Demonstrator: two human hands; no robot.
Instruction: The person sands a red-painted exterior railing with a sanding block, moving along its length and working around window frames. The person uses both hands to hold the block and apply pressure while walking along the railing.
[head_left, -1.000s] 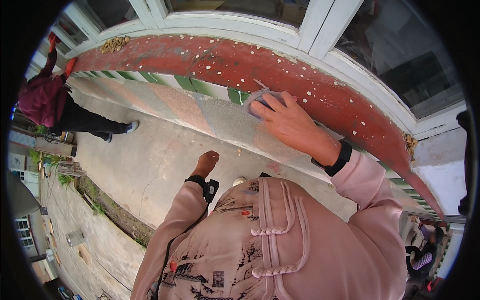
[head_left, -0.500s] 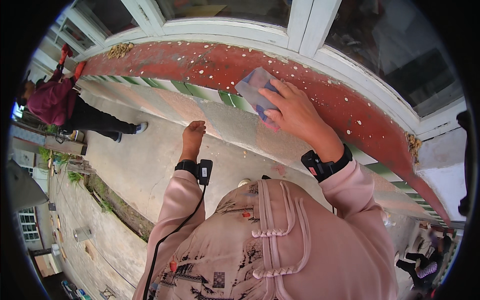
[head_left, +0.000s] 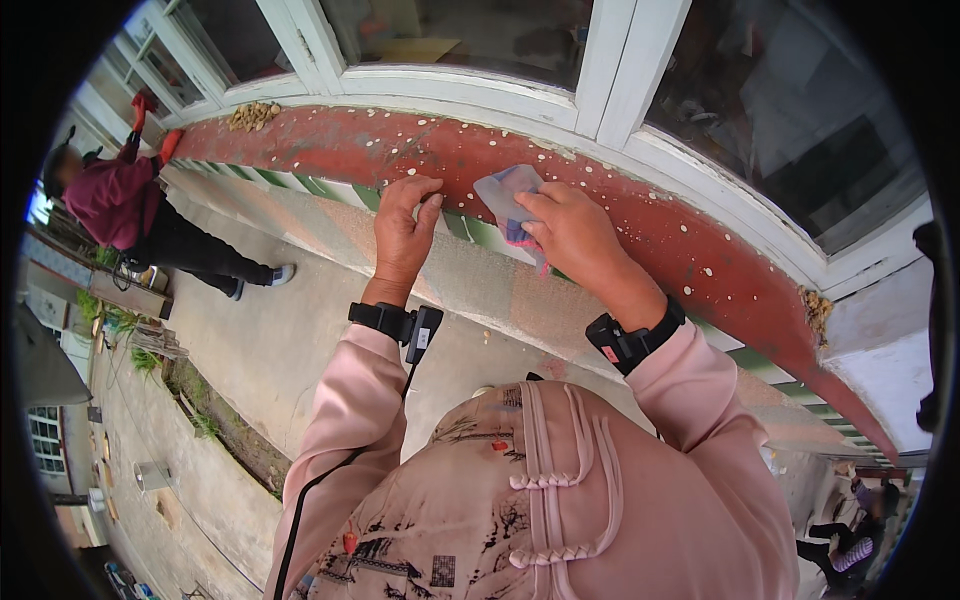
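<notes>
A red-painted window sill (head_left: 350,142), speckled with pale spots, runs across in front of me. Over its near edge, my right hand (head_left: 578,232) grips a thin cloth (head_left: 507,195) in grey and blue with a pink edge. One corner of the cloth hangs below the fingers in front of the tiled strip. To the left of the cloth, my left hand (head_left: 405,228) is raised at the sill's edge, its fingers curled toward the thumb. Whether anything small sits between those fingertips is hidden. Both wrists carry black strapped devices.
White-framed windows (head_left: 460,78) rise behind the sill. Small piles of tan lumps (head_left: 254,116) lie on it at the far left and right. At left, a person in red gloves (head_left: 115,195) works by the windows; another person (head_left: 855,540) is at lower right.
My left hand has risen from over the floor to the sill's edge. The right hand has drawn the cloth slightly down toward me, and the cloth is now more bunched.
</notes>
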